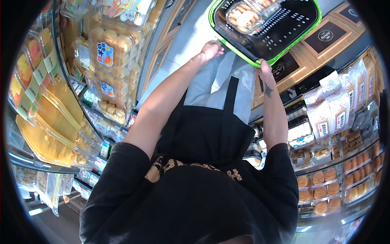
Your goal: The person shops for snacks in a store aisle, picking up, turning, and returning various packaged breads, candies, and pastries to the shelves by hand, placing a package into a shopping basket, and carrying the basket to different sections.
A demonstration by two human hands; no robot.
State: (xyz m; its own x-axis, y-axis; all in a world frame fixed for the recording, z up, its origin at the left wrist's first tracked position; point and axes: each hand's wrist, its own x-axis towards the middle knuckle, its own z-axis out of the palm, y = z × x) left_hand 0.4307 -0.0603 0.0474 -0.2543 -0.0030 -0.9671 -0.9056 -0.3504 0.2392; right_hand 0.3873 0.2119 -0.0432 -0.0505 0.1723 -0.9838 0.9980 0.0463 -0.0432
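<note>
A black plastic shopping basket (248,50) with a bright green rim is in front of my legs at the top of the view. My right hand (264,68) grips the rim at its near corner, thumb over the edge. Close to the rim's left side is my left hand (212,49), its fingers curled; whether it touches the basket is unclear. Inside the basket, toward its far left, lies a clear plastic box of small baked goods (243,17). More clear boxes (265,6) lie beside and beyond it, partly cut off by the frame.
To my left, stacked clear boxes of small cakes (111,50) stand near a shelf with yellow-based packs (51,131). At right are white printed bags (330,113) and boxed round pastries (320,192). Wood-framed display panels (324,35) border the grey floor (161,82).
</note>
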